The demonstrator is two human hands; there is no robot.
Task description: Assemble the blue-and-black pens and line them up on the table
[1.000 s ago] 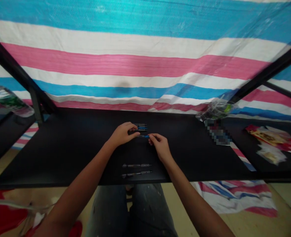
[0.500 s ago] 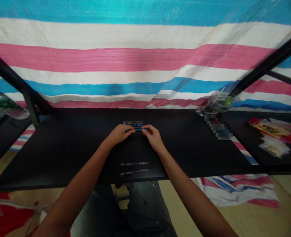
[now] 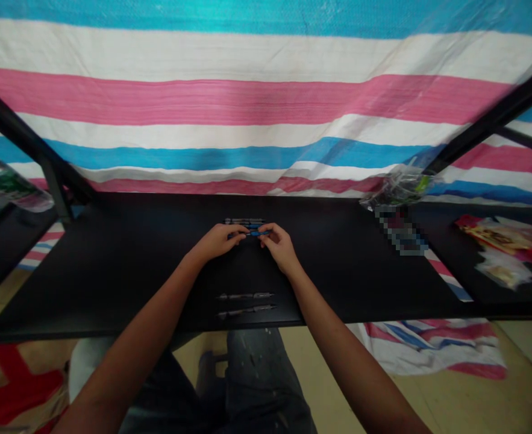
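Note:
A blue pen (image 3: 257,233) lies level between my two hands over the middle of the black table (image 3: 338,265). My left hand (image 3: 224,238) pinches its left end, and my right hand (image 3: 275,240) pinches its right end. Just behind my fingers, several pens (image 3: 243,221) lie side by side, partly hidden by the hands. Nearer the front edge, two dark, clear-barrelled pens (image 3: 246,296) (image 3: 247,311) rest one in front of the other.
A striped sheet (image 3: 202,102) hangs behind the table. Clear plastic wrapping (image 3: 396,188) and a pixelated object (image 3: 401,231) sit at the right back. Farther right lie a red packet (image 3: 505,238) and a small clear bag (image 3: 504,269). A bottle (image 3: 12,184) is at the far left.
The camera view has shifted slightly, and my legs below the table have moved. Both hands remain at the blue pen, which now shows more clearly between the fingers.

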